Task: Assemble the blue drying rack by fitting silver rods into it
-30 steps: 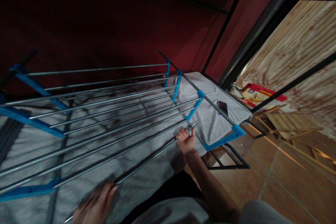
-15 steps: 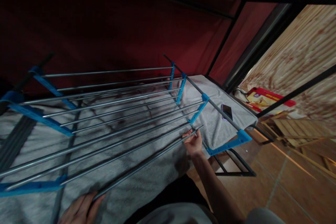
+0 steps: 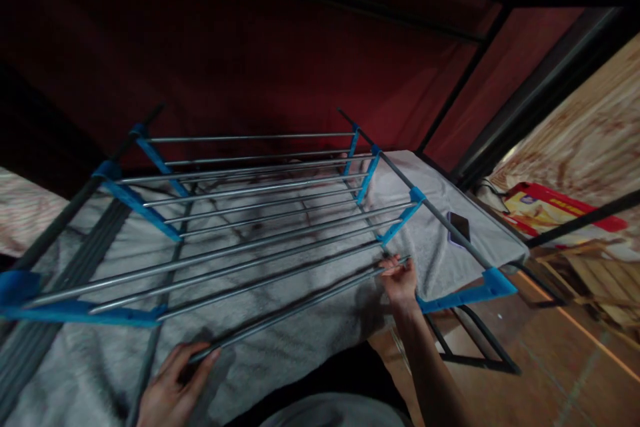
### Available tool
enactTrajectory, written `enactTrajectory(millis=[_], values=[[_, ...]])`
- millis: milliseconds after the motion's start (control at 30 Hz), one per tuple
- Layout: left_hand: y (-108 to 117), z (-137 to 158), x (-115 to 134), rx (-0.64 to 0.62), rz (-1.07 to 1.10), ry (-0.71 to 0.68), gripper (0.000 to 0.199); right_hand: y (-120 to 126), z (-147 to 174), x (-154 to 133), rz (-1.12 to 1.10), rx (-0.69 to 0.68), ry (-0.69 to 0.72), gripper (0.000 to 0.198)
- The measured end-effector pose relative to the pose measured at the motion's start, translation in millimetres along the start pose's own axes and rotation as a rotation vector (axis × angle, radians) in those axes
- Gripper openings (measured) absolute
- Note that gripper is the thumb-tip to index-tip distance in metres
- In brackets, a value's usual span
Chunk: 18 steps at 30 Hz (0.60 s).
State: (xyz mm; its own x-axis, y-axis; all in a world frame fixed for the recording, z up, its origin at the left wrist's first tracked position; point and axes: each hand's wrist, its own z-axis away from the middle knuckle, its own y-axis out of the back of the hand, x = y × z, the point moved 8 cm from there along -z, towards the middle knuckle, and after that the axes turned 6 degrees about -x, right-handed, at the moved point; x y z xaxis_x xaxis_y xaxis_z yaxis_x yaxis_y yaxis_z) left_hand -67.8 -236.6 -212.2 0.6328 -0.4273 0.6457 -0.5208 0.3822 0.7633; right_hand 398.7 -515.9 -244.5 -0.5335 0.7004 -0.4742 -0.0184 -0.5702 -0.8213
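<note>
A loose grey metal tube (image 3: 300, 307) spans my two hands in front of the rack. Its left end sits between the thumb and fingers of my left hand (image 3: 177, 380). Near the other end, my right hand (image 3: 400, 280) grips it, palm up, with the tip poking out past the fingers. Beyond lies a partly built rack (image 3: 280, 237), with grey tubes running between blue plastic brackets on two side poles. The nearest right bracket (image 3: 467, 292) has no tube in it and lies just right of my right hand.
Grey cloth (image 3: 320, 340) covers the bed under the rack. More grey tubes (image 3: 65, 287) lie together at the left. A phone (image 3: 459, 229) rests on the cloth at the right. Past the bed's end are a red and yellow box (image 3: 555, 210) and a wooden slatted piece (image 3: 595, 280).
My view has turned a little left, so the whole scene sits farther right. Both hands still hold the tube, and its left end is slightly higher in view.
</note>
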Motion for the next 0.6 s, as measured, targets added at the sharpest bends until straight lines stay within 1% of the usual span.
enactTrajectory(millis=[100,167,267,333,367,467,600], values=[[8,-4,11,0.067,0.153,0.016,0.047,5,1,0,0.035,-0.02,-0.018,0.033],[12,-5,11,0.121,0.245,0.063,0.046,11,2,4,0.024,0.015,-0.051,0.034],[13,2,-2,0.207,0.411,0.219,0.05,20,4,11,0.048,0.069,-0.122,0.035],[11,9,-14,0.276,0.531,0.33,0.051,24,4,15,0.113,0.053,-0.141,0.031],[10,12,-18,0.309,0.582,0.361,0.052,25,4,16,0.149,0.032,-0.134,0.028],[8,15,-20,0.38,0.663,0.364,0.05,29,2,18,0.221,0.01,-0.103,0.023],[10,14,-10,0.43,0.611,0.286,0.044,33,6,18,0.245,0.082,-0.091,0.016]])
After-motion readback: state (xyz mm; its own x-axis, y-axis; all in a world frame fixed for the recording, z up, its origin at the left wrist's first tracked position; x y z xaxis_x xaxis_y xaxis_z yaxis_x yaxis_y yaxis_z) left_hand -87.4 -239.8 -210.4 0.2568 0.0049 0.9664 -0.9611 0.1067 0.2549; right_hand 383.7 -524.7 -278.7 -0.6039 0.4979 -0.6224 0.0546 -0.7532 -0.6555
